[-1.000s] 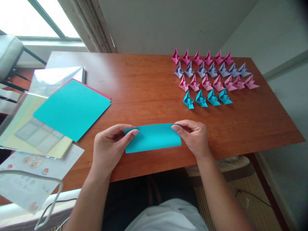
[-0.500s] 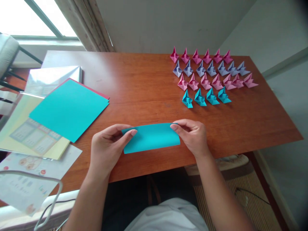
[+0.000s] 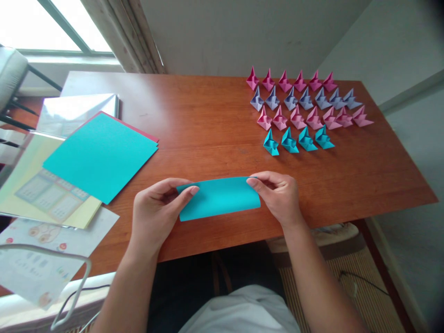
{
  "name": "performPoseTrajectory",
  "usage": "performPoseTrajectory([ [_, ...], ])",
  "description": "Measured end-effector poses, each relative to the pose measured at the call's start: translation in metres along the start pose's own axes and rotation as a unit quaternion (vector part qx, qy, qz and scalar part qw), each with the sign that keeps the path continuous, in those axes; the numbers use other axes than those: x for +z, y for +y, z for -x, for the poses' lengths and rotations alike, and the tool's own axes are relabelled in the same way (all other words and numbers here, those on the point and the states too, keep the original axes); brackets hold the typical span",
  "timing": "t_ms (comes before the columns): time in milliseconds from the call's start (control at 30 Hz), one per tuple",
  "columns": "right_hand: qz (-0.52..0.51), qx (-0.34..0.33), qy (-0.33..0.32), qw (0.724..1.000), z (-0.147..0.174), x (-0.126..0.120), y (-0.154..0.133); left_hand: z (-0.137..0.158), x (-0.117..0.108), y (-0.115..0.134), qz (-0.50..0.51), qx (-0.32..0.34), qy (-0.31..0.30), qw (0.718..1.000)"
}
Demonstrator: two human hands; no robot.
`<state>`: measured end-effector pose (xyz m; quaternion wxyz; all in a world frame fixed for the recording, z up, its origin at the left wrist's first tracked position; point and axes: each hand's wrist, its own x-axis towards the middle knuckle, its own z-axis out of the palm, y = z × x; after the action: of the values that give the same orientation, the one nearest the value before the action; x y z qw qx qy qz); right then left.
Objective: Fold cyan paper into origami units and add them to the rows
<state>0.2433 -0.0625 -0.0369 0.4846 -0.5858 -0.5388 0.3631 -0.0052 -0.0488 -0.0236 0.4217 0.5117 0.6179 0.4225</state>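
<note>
Curtain [image 3: 130, 34] beside a bright window [image 3: 41, 23], cushioned seat [image 3: 12, 76] at left, dark cable [image 3: 364, 279] at lower right.

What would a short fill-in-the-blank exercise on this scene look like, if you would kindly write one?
1. While the left hand holds one end of the turquoise paper, the other end is held by the ____ hand.
2. The turquoise row of folded pieces has ____ pieces.
3. The dark pink row has ____ pieces.
4. The large turquoise sheet lies on the person's ____ side of the table.

Missing words: right; four; six; left.
</note>
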Motion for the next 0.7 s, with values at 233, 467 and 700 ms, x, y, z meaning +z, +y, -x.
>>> performPoseTrajectory([
  [233,-0.006,0.011,0.005,1.0,0.0018,-0.0005,-0.0008,0.0012,-0.0002,0.0036,0.012,0.019,-0.026,0.999],
  [467,0.006,0.009,0.016,1.0,0.0028,-0.0009,0.0029,0.0015,0.0,0.0055,0.042,0.045,-0.035,0.997],
  [700,0.021,0.008,0.024,0.999,0.0031,-0.0011,0.0021,0.0016,-0.0003,0.0076,0.019,0.041,-0.026,0.999],
])
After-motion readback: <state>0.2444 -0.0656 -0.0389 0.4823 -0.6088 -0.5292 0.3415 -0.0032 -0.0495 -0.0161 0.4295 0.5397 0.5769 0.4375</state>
